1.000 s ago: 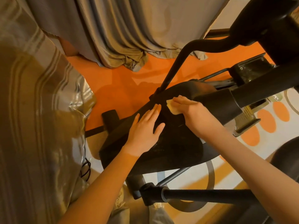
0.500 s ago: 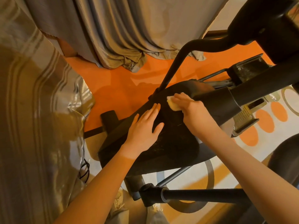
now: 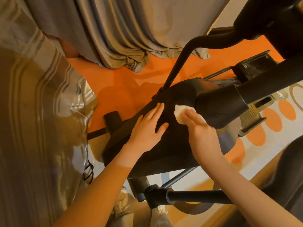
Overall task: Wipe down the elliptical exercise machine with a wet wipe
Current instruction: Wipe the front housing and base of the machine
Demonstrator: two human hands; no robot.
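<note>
The black elliptical machine fills the middle and right of the head view, with its rounded flywheel housing (image 3: pixel 170 145) below me. My left hand (image 3: pixel 147 126) lies flat on the housing's upper left side, fingers straight. My right hand (image 3: pixel 201 133) presses a white wet wipe (image 3: pixel 179 112) against the housing, just below the thick black column sleeve (image 3: pixel 219 104). The fingers look straight over the wipe, and most of the wipe is hidden under them.
A black handle arm (image 3: pixel 178 68) rises from the housing toward the top right. A horizontal black bar (image 3: pixel 196 196) crosses below. Grey curtains (image 3: pixel 123 35) hang behind, striped fabric (image 3: pixel 32 128) at the left. Orange floor (image 3: pixel 124 89), patterned rug (image 3: pixel 270 122), a pedal (image 3: pixel 252 66).
My right hand has slid the wipe down and to the right, from the housing's top toward the column sleeve. My left hand stays flat on the housing.
</note>
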